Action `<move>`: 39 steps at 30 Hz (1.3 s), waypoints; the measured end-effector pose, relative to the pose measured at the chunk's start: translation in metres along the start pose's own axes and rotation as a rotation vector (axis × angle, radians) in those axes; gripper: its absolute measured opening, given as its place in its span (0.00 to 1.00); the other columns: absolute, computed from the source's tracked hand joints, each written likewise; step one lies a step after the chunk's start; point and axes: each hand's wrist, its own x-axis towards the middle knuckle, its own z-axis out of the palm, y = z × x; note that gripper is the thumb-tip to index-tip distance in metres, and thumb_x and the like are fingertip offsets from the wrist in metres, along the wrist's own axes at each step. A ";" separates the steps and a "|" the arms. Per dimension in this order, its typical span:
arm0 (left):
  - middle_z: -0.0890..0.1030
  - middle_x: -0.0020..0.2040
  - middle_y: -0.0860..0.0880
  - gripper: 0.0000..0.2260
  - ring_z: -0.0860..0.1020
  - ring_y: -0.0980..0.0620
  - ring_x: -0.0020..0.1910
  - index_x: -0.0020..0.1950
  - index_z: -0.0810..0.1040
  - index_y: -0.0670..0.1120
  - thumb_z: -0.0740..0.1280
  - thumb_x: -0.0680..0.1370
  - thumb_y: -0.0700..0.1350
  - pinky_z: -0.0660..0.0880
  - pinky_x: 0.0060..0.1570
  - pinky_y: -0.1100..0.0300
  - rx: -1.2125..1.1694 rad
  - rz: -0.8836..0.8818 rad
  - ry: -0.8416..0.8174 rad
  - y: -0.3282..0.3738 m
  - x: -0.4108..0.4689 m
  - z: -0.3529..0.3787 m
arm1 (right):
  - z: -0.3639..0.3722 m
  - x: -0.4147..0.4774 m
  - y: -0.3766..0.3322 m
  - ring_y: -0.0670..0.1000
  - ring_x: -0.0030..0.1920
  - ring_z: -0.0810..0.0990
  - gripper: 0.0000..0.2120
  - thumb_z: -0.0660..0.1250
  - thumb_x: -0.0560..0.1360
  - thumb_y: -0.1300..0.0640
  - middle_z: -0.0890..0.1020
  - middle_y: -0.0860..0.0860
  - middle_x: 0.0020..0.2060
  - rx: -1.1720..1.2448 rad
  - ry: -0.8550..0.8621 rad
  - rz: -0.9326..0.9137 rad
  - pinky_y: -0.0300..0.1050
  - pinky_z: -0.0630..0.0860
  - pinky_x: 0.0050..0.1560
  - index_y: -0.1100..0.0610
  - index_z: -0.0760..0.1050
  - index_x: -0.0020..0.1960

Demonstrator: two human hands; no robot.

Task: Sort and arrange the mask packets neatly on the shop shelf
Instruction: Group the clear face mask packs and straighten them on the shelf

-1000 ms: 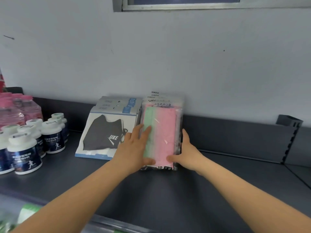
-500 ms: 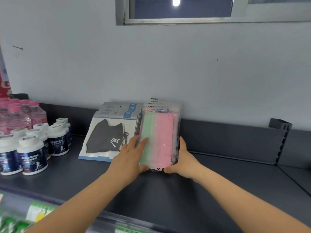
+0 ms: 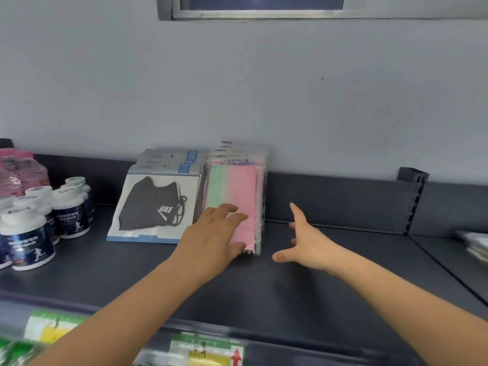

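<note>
Mask packets in pink and green (image 3: 239, 191) stand in a leaning stack at the back of the dark shelf (image 3: 290, 291), tilted against its low rear panel (image 3: 338, 199) and the grey wall behind.

The left hand (image 3: 211, 233) lies on the lower front of the foremost pink-and-green packet. Its fingers are nearly straight and pressed flat to the clear wrapper, and the thumb sits by the packet's bottom edge. The right hand (image 3: 306, 244) hovers just right of that stack, apart from it. It is open with fingers spread and thumb stretched toward the packets, and it holds nothing.

Touching the left side of the pink-and-green stack is a second leaning stack, the black mask packets (image 3: 155, 204) in white and blue card. Farther left of the stack stand white-capped bottles (image 3: 39, 223) with dark labels, and behind them pink bottles (image 3: 21, 173).

Well to the right of the stack, past a shelf divider, lies a pale pile (image 3: 475, 244), too blurred to identify.

Below the stack, along the shelf's front edge, run green and yellow price labels (image 3: 206, 352). High above it a window frame (image 3: 250, 14) is set in the wall.
</note>
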 end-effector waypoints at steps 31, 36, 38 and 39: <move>0.64 0.71 0.59 0.25 0.64 0.55 0.68 0.74 0.59 0.58 0.62 0.78 0.57 0.72 0.59 0.54 -0.082 0.302 -0.209 0.399 0.073 0.096 | -0.270 -0.219 0.310 0.45 0.61 0.68 0.46 0.75 0.68 0.50 0.67 0.46 0.68 0.073 0.332 0.099 0.40 0.65 0.62 0.43 0.49 0.75; 0.63 0.72 0.57 0.27 0.64 0.53 0.69 0.75 0.57 0.57 0.63 0.78 0.57 0.71 0.60 0.54 -0.082 0.273 -0.265 0.451 0.090 0.117 | -0.317 -0.233 0.365 0.48 0.67 0.66 0.45 0.75 0.68 0.50 0.66 0.49 0.70 0.073 0.380 0.151 0.43 0.64 0.64 0.47 0.51 0.76; 0.61 0.73 0.56 0.29 0.63 0.51 0.70 0.75 0.56 0.56 0.63 0.77 0.58 0.70 0.63 0.52 -0.080 0.256 -0.291 0.464 0.098 0.123 | -0.329 -0.233 0.384 0.53 0.72 0.62 0.45 0.74 0.68 0.49 0.61 0.52 0.73 0.121 0.416 0.214 0.49 0.62 0.69 0.48 0.49 0.76; 0.60 0.75 0.55 0.30 0.62 0.49 0.70 0.76 0.55 0.56 0.63 0.77 0.58 0.68 0.65 0.52 -0.081 0.243 -0.309 0.469 0.103 0.126 | -0.334 -0.232 0.392 0.54 0.73 0.60 0.46 0.74 0.69 0.48 0.59 0.53 0.74 0.187 0.431 0.250 0.50 0.61 0.69 0.47 0.49 0.76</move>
